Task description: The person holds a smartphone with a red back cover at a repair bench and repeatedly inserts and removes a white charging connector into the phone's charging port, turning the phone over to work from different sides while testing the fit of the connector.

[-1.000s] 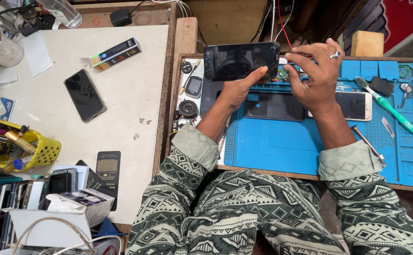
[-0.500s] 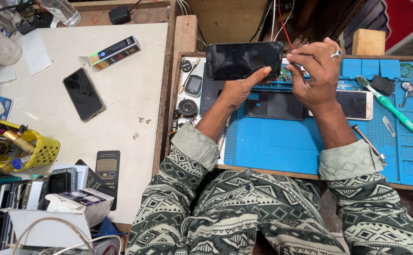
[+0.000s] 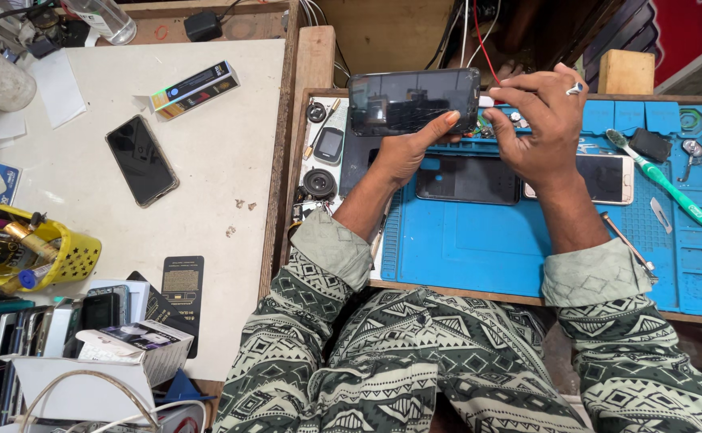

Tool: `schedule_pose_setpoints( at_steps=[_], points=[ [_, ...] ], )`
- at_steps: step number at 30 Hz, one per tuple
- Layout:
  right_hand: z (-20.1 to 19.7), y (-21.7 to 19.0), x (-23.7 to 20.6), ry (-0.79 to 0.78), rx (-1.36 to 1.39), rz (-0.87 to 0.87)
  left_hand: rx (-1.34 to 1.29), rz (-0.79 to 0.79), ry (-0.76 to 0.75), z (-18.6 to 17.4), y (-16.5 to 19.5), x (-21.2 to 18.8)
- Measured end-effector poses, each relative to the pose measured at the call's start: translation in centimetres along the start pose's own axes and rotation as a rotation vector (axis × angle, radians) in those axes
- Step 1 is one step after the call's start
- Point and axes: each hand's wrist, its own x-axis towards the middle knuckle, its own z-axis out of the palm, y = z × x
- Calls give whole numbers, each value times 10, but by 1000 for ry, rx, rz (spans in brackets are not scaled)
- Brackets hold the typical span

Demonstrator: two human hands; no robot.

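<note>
- A white table [image 3: 206,160] stands to the left, bearing a dark phone [image 3: 141,159] lying flat, a long slim box [image 3: 194,87], a yellow basket [image 3: 74,256] of tools, a flat black packet [image 3: 182,287] and a few small scraps [image 3: 238,210].
- A wooden tray [image 3: 303,144] sits beside it, holding a blue mat [image 3: 479,240].
- On the mat lie a black phone [image 3: 467,178], a white phone [image 3: 607,178], a green toothbrush [image 3: 659,178] and a small blade [image 3: 660,215].
</note>
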Motion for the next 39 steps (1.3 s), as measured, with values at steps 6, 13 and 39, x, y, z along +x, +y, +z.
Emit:
schedule_pose_setpoints(
  at_steps=[6,13,39],
  points=[
    [-1,6,-3,22,60,68,-85,-14,-19,1,3,-1],
    [0,2,0,38,99,56,-84,69,-21,3,8,-3],
    [6,0,-3,43,139,78,19,75,-45,-1,12,-3]
  ],
)
